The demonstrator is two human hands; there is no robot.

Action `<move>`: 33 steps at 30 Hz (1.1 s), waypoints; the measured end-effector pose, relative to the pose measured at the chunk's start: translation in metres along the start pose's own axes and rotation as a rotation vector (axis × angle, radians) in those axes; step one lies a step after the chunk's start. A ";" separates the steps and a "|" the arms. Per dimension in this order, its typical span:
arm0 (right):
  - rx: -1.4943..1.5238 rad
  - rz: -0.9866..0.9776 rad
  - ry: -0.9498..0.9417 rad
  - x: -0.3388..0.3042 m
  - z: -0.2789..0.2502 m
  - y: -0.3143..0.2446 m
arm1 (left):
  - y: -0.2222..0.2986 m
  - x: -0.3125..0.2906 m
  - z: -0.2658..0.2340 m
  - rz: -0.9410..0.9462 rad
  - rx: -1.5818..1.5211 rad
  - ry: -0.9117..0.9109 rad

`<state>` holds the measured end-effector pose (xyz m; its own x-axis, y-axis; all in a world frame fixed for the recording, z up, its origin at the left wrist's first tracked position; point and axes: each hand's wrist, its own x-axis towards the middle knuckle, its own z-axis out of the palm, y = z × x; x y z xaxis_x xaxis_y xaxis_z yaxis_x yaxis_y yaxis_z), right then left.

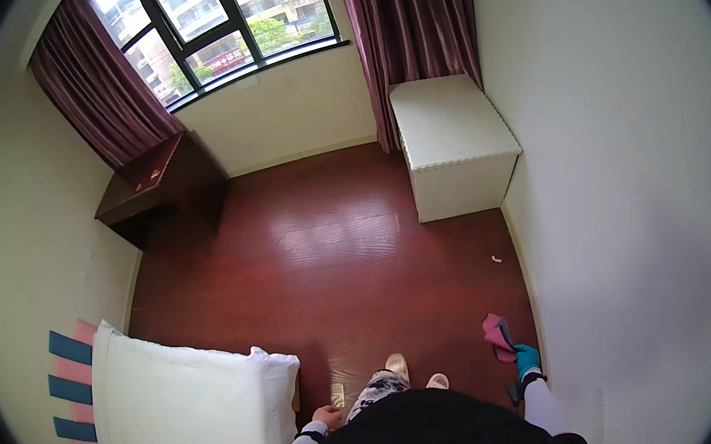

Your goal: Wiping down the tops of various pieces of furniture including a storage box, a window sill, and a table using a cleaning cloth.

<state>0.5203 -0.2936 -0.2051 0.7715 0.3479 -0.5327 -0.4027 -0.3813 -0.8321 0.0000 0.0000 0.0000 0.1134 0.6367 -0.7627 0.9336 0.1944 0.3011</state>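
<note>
My right hand (528, 362), in a teal glove, is closed on a pink and grey cloth (498, 337). The cloth hangs in folds ahead of the fingers, close to the right wall. Low at my left side is my left hand (329, 416), bare, its fingers curled in and nothing visible in them. It is nearest to the bed (192, 407), which has a white cover and stands to my left. Dark bands circle both wrists.
A white chest-like box (456, 140) stands against the right wall below the curtain (412, 23). At the far left is a dark wooden desk (141, 189). A small white scrap (496, 258) lies on the red-brown floor (336, 285). Pink and blue padded strips (73, 387) line the headboard wall.
</note>
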 end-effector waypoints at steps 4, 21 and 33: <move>0.086 -0.071 0.104 0.028 0.010 -0.010 | 0.029 0.044 -0.009 -0.003 0.011 -0.053; -0.294 0.242 0.265 0.104 0.073 -0.086 | 0.309 0.332 -0.181 0.266 0.036 0.043; 0.028 -0.245 0.114 0.286 0.254 -0.514 | 0.294 0.376 -0.200 0.000 0.205 0.007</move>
<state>0.8224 0.2198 0.0316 0.8976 0.3272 -0.2954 -0.2092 -0.2737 -0.9388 0.2488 0.4455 -0.0838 0.1120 0.6423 -0.7582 0.9833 0.0386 0.1779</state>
